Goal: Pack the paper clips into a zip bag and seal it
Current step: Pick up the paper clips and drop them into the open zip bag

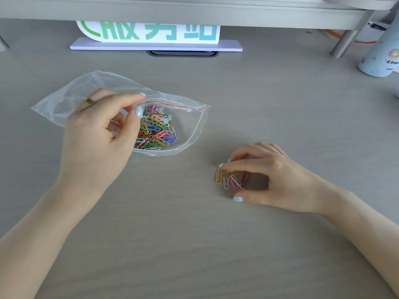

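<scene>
Our right hand (265, 180) curls its grip around a small cluster of paper clips (230, 179) on the bench (194, 244), partly hiding them. Our left hand (101, 134) pinches the zip bag (185, 126) mouth, covering part of the clip pile (156, 131) inside.

The grey desk (194, 244) bears a zip bag (185, 126) left, loose clips (228, 180) right, a sign (155, 43) and riser leg (343, 43) at the back edge, and a bottle (377, 59) far right.

Sign (149, 32) at desk (259, 93) rear: large green-blue Chinese characters, tops cut off, likely "服务站". Bottle (380, 59), right edge: partial "Kitt", rest cropped.
</scene>
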Demonstrator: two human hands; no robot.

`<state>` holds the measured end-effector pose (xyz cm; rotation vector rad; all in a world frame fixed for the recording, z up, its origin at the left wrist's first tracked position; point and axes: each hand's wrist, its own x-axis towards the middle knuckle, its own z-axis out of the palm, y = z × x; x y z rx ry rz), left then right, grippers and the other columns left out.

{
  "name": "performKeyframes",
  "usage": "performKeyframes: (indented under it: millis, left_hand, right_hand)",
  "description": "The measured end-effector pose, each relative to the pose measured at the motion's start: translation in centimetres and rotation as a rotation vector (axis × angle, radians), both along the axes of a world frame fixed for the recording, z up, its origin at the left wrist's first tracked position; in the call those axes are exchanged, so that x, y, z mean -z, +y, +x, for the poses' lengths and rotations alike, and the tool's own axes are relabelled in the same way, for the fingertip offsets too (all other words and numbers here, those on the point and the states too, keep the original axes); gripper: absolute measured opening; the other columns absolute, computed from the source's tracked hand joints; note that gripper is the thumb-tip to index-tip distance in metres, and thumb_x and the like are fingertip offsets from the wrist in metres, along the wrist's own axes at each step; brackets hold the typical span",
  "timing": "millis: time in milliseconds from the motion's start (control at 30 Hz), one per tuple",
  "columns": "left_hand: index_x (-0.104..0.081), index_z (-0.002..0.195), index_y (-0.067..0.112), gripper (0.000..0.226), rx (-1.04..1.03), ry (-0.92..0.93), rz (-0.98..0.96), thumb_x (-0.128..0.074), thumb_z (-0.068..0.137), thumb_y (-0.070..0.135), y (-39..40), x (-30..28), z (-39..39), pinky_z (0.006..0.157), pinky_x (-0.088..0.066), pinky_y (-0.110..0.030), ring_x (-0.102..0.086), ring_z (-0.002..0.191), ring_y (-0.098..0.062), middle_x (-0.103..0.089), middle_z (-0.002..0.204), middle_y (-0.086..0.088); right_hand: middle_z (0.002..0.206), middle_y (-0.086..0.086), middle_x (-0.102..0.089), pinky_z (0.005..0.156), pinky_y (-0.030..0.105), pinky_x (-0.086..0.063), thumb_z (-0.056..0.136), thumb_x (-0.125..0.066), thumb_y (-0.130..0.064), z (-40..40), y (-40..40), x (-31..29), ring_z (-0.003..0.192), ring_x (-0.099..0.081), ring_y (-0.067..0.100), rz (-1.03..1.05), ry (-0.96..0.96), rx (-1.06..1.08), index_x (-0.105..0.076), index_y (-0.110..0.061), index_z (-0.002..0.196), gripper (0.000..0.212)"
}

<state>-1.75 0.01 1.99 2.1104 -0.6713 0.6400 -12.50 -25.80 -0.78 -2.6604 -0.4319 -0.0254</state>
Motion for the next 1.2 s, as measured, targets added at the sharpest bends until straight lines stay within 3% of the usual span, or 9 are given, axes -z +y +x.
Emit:
performKeyframes:
  millis: [133,367,533,633,800,1000,1200]
  left_hand:
    - [-0.066,0.108,0.012,0.022,-0.001,0.015,0.003,-0.053,0.090,0.014,0.0,0.1,0.0,0.062,-0.038,-0.003,-0.052,0.070,0.007,-0.049,0.085,0.020]
    - [-0.066,0.109,0.015,0.023,0.010,0.022,-0.028,-0.052,0.090,0.017,0.0,0.4,0.2,0.062,-0.038,-0.006,-0.052,0.068,0.004,-0.051,0.085,0.026]
    - [-0.065,0.108,0.014,0.023,0.017,0.016,-0.034,-0.052,0.089,0.015,0.0,0.3,0.2,0.061,-0.038,-0.006,-0.051,0.067,0.007,-0.050,0.085,0.021]
    - [-0.065,0.108,0.014,0.023,0.014,0.013,-0.029,-0.052,0.089,0.014,0.0,0.3,0.1,0.062,-0.038,-0.005,-0.050,0.067,0.008,-0.050,0.086,0.021]
    - [-0.065,0.108,0.013,0.022,0.002,0.016,-0.017,-0.053,0.090,0.011,0.0,0.2,0.2,0.062,-0.038,-0.004,-0.050,0.068,0.008,-0.048,0.086,0.019]
    - [-0.065,0.108,0.015,0.021,-0.002,0.035,-0.018,-0.054,0.091,0.013,0.0,0.2,0.1,0.061,-0.037,-0.005,-0.053,0.071,-0.003,-0.049,0.084,0.021]
    - [-0.066,0.108,0.013,0.021,0.002,0.028,-0.016,-0.054,0.090,0.011,0.0,0.1,0.1,0.062,-0.037,-0.004,-0.052,0.068,0.002,-0.049,0.083,0.022]
  right_hand:
    - [0.109,-0.024,-0.044,0.096,0.007,-0.016,0.066,-0.053,-0.066,0.0,-0.4,0.0,0.106,-0.033,-0.011,0.023,0.038,0.035,-0.053,-0.047,0.118,0.056]
    - [0.099,-0.020,-0.049,0.083,0.018,-0.037,0.078,-0.060,-0.044,-0.1,0.9,0.4,0.086,-0.054,0.000,0.182,0.048,0.084,-0.061,-0.036,0.111,0.035]
    - [0.098,-0.022,-0.049,0.082,0.011,-0.037,0.069,-0.067,-0.050,-0.4,-0.1,-0.5,0.089,-0.054,0.004,0.209,0.094,0.147,-0.061,-0.039,0.112,0.045]
    - [0.093,-0.017,-0.055,0.078,0.010,-0.039,0.072,-0.075,-0.032,-0.6,-1.0,-1.1,0.088,-0.055,0.006,0.239,0.163,0.141,-0.066,-0.036,0.102,0.031]
    - [0.085,-0.012,-0.059,0.072,0.012,-0.041,0.075,-0.070,-0.029,-0.3,-1.3,-1.1,0.081,-0.057,0.007,0.243,0.140,0.152,-0.068,-0.033,0.080,0.006]
    - [0.083,-0.011,-0.059,0.070,0.013,-0.042,0.076,-0.072,-0.016,-0.2,-1.6,-1.3,0.077,-0.058,0.009,0.223,0.164,0.155,-0.066,-0.028,0.073,0.013]
    - [0.078,-0.008,-0.060,0.067,0.009,-0.039,0.075,-0.072,-0.018,0.2,-1.8,-1.6,0.077,-0.055,0.005,0.211,0.125,0.284,-0.064,-0.027,0.071,0.013]
